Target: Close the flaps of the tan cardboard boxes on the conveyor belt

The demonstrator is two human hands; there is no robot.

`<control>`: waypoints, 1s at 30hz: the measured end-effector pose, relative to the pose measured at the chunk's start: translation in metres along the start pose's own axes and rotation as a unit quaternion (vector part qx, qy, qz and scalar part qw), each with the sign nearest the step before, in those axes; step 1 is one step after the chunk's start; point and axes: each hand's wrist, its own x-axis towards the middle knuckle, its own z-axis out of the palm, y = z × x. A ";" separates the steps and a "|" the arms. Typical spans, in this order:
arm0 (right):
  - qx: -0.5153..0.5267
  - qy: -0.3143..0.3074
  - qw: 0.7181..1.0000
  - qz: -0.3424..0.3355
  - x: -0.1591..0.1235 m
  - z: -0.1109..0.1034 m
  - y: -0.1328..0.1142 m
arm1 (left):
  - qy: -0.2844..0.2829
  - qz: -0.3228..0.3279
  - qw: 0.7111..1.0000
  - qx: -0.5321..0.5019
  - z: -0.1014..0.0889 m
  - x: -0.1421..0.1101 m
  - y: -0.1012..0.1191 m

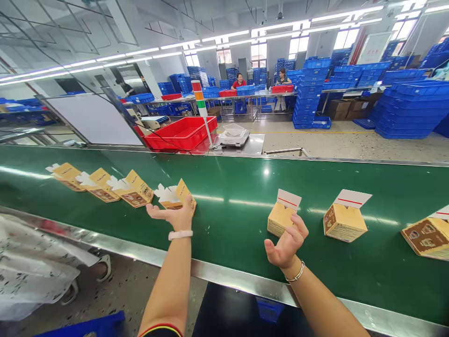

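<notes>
My left hand is open above the green conveyor belt, with its fingers spread and overlapping a partly folded yellow carton. Three more cartons with white flaps lie in a row to its left. My right hand is open and slightly curled, just in front of an upright yellow box with a white card on top. Two similar boxes stand to its right, the farthest cut off by the frame edge. Neither hand visibly grips anything.
A steel belt edge runs along my side. Beyond the belt are a red crate, a scale and a signal light tower. Stacked blue crates fill the background, with two co-workers seated far off. A white plastic sheet lies lower left.
</notes>
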 end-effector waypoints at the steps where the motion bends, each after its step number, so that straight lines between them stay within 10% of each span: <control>1: 0.003 -0.006 1.000 0.000 -0.001 0.000 0.000 | 0.008 -0.016 1.000 -0.023 -0.005 0.014 -0.006; 3: -0.006 -0.017 1.000 0.004 -0.003 0.000 0.002 | -0.011 -0.051 0.996 -0.079 -0.012 0.038 -0.015; 7: 0.025 -0.029 0.999 -0.007 0.000 -0.002 0.009 | -0.231 -0.164 0.947 -0.152 -0.020 0.070 -0.020; 11: 0.039 -0.040 0.998 -0.028 0.005 -0.003 0.009 | -0.386 -0.226 0.881 -0.154 -0.008 0.062 -0.013; 21: -0.017 -0.316 0.947 -0.054 -0.013 0.007 0.018 | -0.424 -0.011 0.898 -0.118 0.025 -0.106 0.027; 30: -0.139 -0.320 0.937 -0.036 -0.017 0.007 0.021 | -0.453 0.163 0.868 -0.119 0.029 -0.110 0.028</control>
